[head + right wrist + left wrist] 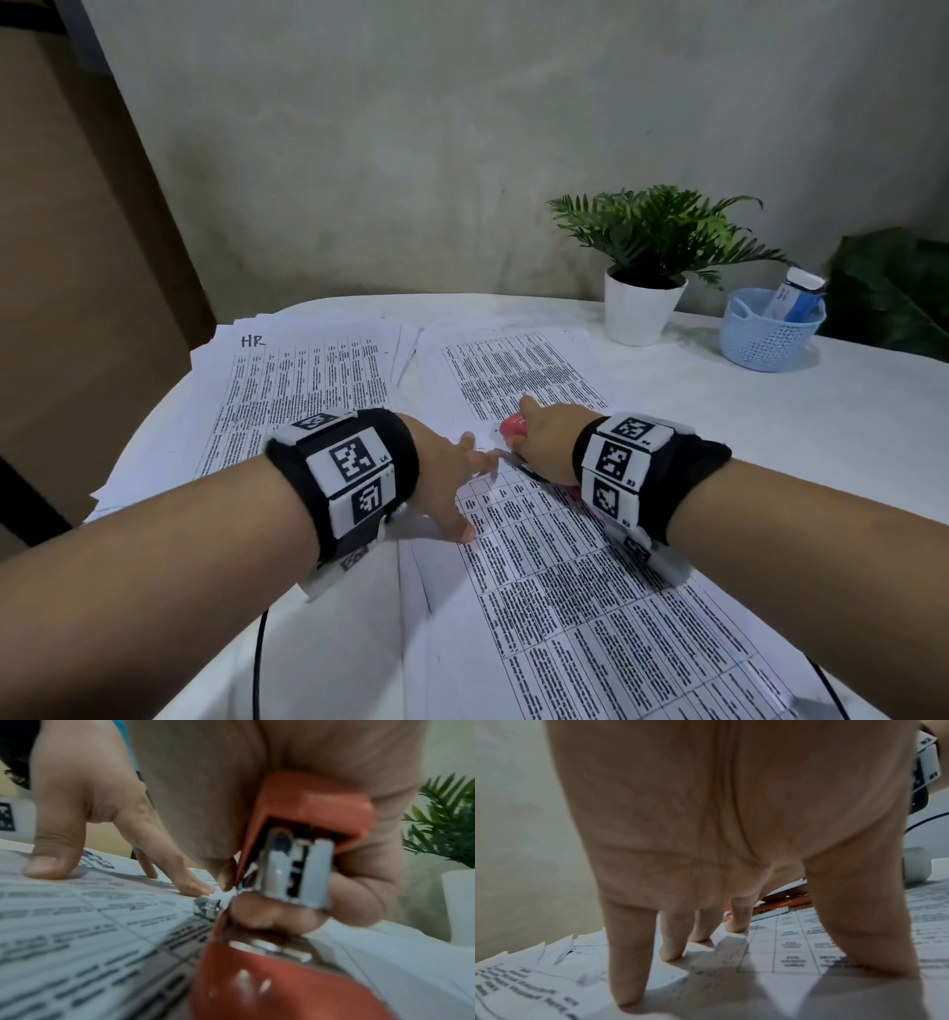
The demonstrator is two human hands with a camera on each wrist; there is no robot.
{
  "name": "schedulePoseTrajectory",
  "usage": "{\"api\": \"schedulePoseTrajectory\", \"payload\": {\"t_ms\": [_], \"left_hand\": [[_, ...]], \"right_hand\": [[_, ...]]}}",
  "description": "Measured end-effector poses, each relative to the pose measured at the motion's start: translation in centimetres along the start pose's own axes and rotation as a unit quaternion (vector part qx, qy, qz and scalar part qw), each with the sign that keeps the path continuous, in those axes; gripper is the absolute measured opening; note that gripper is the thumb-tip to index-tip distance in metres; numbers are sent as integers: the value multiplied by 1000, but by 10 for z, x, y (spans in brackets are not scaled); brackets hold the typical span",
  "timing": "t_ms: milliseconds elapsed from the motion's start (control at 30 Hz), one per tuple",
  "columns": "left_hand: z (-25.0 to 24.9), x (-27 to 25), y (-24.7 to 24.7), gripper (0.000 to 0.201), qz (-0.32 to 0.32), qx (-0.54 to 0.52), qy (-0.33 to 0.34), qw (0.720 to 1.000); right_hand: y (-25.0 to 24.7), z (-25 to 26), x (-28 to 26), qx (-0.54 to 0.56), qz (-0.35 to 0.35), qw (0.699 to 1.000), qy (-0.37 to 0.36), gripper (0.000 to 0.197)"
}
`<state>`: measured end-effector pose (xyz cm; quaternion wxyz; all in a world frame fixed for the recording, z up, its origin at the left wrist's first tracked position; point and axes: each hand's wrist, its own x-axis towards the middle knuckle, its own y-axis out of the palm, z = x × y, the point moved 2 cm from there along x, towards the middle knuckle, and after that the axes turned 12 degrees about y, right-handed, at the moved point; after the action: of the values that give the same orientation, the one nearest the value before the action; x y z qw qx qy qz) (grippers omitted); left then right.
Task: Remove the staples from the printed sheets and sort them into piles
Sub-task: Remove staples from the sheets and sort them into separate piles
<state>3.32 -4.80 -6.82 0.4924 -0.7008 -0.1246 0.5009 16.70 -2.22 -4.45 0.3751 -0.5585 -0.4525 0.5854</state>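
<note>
A stapled set of printed sheets [590, 591] lies in front of me on the white table. My left hand [462, 483] presses its top corner flat with straight, spread fingers [628, 963]. My right hand [542, 434] grips a red stapler [513, 426], fingers curled round it [277, 914]. The stapler's [308, 815] metal tip [208, 906] sits at the sheet corner, just beside my left fingertips [195, 887]. Further back lie a pile of sheets marked "HR" [303, 380] and a second pile [518, 370].
A potted plant in a white pot [642, 308] and a small blue basket [770, 334] holding a bottle stand at the table's back right. A black cable [259, 663] hangs at the near edge. A brown door [77, 257] is on the left.
</note>
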Motion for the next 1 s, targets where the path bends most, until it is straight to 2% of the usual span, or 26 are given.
{"api": "schedulePoseTrajectory", "payload": {"t_ms": [167,267,500,833,1000], "left_hand": [[4,1,3,85,-13,-8,-2,1000],[6,0,4,90,-11,1,-11,1000],[4,2,-3,90,27,-5,-16,999],[-2,-4,-10,86,30,6,-18,999],[-1,-6,-10,93,41,17,-32,998]], "right_hand": [[-3,6,-9,-45,-15,999,-21,41],[-4,11,-9,-77,-21,997,-20,44],[-8,6,-12,-58,-6,998,-33,43],[-6,3,-16,-142,11,988,-64,36],[-4,-3,-23,-141,2,988,-60,45]]}}
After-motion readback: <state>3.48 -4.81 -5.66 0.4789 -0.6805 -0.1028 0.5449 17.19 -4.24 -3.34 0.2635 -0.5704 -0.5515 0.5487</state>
